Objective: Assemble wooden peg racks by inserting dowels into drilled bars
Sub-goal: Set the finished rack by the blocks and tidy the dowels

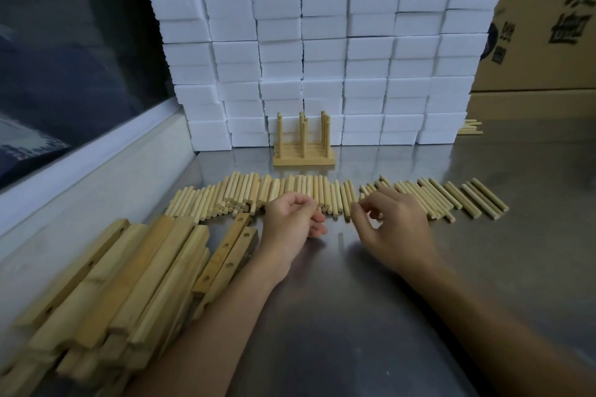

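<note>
Left hand loosely curled, holding nothing visible; right hand fingers bent, fingertips at dowel row just beyond both hands. Drilled bars left of left hand; finished rack farther back.

Steel table: long row of dowels across middle, pile of drilled bars at L. Finished peg rack stands behind, against stacked white foam blocks. Left hand curled loosely at dowel row; right hand, fingertips on dowels. Cardboard box far R.
</note>
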Available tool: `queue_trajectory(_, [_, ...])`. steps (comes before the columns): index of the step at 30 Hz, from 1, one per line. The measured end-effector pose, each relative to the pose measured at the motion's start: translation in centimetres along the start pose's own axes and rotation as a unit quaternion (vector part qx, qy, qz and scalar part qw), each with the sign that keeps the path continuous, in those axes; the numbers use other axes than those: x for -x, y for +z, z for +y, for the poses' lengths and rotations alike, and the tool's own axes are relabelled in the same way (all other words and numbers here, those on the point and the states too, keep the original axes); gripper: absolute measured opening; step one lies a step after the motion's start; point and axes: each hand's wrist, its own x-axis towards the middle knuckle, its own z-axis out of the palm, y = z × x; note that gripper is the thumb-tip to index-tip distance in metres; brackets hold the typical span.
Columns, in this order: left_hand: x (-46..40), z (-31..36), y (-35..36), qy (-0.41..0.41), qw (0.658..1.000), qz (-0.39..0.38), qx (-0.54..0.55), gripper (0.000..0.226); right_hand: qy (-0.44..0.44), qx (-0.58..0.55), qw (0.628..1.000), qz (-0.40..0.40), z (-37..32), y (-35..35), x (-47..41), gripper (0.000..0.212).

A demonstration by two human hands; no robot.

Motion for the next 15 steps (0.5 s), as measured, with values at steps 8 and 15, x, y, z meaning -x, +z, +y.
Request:
queue_trajectory(8, [0.7,5.4,-1.6,0.077,0.912,-0.125,-0.383,0.008,0.024,-0.058,0.998,-0.031,-0.1,-0.3,0.5,0.019])
queue_trajectory(15, [0.2,6.4,-5.1,0.01,0.809,-0.019,-0.588,0.011,0.053,-0.087,0.994,-0.032,0.2,-0.3,0.4,0.021])
